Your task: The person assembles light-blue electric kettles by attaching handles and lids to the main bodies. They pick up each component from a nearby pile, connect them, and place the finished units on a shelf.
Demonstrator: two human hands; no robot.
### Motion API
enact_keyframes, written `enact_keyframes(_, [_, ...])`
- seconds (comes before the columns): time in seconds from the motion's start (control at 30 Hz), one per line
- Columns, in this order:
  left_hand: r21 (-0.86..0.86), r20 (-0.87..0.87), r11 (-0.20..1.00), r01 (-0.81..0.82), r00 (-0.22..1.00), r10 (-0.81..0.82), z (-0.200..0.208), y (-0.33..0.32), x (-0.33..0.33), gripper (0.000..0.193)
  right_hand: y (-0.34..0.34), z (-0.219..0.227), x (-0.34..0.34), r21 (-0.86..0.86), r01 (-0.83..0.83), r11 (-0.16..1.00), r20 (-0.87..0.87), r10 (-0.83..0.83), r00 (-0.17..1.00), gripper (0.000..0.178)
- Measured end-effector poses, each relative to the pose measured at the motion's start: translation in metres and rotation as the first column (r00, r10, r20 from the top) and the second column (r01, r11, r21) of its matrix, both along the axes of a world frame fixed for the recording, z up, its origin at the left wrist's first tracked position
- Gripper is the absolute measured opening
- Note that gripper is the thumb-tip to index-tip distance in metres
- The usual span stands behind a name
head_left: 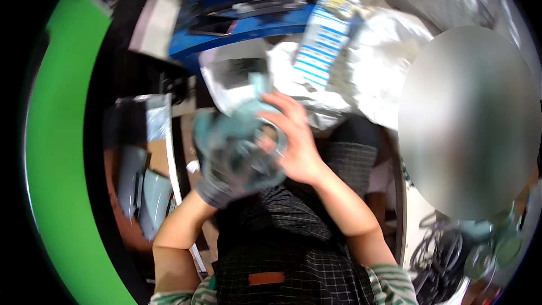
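Gripping one bluish cloth bundle (245,147), the gloved left hand (223,178) and bare right hand (293,141) both clasp it.

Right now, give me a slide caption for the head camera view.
Gloved left hand and bare right hand together grip a blurred grey-blue cloth-wrapped object above a dark checked apron.

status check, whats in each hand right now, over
Left hand in grey glove, grip closed on a grey-blue glove. Right hand bare, fingers pulling at that glove. Picture blurred; white bags close behind, nothing between the hands.
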State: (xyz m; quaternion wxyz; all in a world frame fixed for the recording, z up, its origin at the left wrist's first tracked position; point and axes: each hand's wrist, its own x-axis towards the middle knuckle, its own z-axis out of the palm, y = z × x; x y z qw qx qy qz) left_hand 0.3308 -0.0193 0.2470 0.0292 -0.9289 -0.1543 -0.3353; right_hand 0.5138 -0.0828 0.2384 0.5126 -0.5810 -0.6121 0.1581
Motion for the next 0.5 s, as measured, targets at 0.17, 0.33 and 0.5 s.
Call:
enact_keyframes(0.17, [-0.045,-0.002,0.998,-0.039,0.999,0.039,-0.003,0.057,0.009,0.09,0.047,-0.007,0.005,0.181,-0.02,0.983,0.047,0.012,0.999,0.059])
enact_keyframes(0.33, [-0.17,0.051,0.978,0.122,0.992,-0.115,0.005,0.042,0.019,0.091,0.007,0.026,0.029,0.087,-0.119,0.989,0.089,0.111,0.99,0.07])
enact_keyframes(0.5, [-0.542,0.217,0.782,0.307,0.95,-0.223,0.013,-0.026,0.027,0.08,-0.062,0.023,0.131,-0.214,0.088,0.973,-0.208,-0.133,0.969,0.059])
